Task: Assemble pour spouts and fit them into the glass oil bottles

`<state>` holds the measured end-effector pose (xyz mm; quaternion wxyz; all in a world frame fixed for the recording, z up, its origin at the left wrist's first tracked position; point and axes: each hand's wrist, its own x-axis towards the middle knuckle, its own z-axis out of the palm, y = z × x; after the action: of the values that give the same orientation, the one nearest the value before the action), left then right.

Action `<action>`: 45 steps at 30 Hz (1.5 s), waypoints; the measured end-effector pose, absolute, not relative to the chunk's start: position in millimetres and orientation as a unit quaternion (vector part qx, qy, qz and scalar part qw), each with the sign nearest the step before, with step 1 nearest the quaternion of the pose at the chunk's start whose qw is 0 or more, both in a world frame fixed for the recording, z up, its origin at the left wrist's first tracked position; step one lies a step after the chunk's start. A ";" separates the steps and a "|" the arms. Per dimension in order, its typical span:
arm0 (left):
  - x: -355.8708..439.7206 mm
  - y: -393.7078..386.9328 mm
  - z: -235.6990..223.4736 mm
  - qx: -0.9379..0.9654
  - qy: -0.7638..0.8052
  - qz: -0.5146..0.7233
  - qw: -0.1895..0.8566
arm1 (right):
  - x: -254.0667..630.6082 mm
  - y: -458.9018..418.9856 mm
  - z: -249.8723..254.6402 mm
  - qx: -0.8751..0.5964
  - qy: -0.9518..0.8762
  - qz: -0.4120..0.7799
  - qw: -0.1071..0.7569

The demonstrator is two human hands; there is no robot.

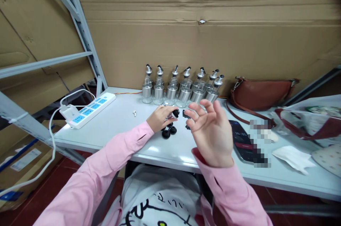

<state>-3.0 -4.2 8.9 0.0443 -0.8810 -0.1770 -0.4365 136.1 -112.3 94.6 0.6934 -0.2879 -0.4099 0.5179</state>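
My left hand [159,118] is closed around a pourer cap [175,113] with a black end and a pale rim, partly hidden by the fingers. Just below it, several round black stoppers [166,134] lie on the table. My right hand [211,132] is raised over the table, palm showing and fingers loosely curled apart, holding nothing. More small black parts [185,113] show partly behind its fingertips. Beyond both hands stand several glass oil bottles with steel sleeves [171,92]. The back ones carry silver pourer spouts [187,72] with black tips; the front ones have bare necks.
A power strip [93,109] with a plugged-in charger lies left, near a white earbud [134,113]. At right are a phone [241,140], a tissue [293,158], a brown bag [262,92] and a plastic bag [317,112]. Cardboard [170,41] stands behind the table.
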 end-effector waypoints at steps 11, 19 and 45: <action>-3.5 8.3 -5.6 -0.860 -0.202 -0.468 0.007 | 163.4 -35.9 51.3 -0.473 -0.784 0.192 0.352; -8.9 2.3 10.3 -0.869 -0.226 -0.435 0.071 | 161.8 -38.7 50.2 -0.437 -0.754 0.277 0.404; -19.1 5.6 20.6 -0.847 -0.185 -0.438 0.238 | 155.8 -44.1 44.1 -0.330 -0.664 0.520 0.424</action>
<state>-19.1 5.6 20.6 0.2381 -0.8470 -0.1852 -0.4377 155.8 -44.1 44.1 0.4239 -0.3304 -0.6638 0.5202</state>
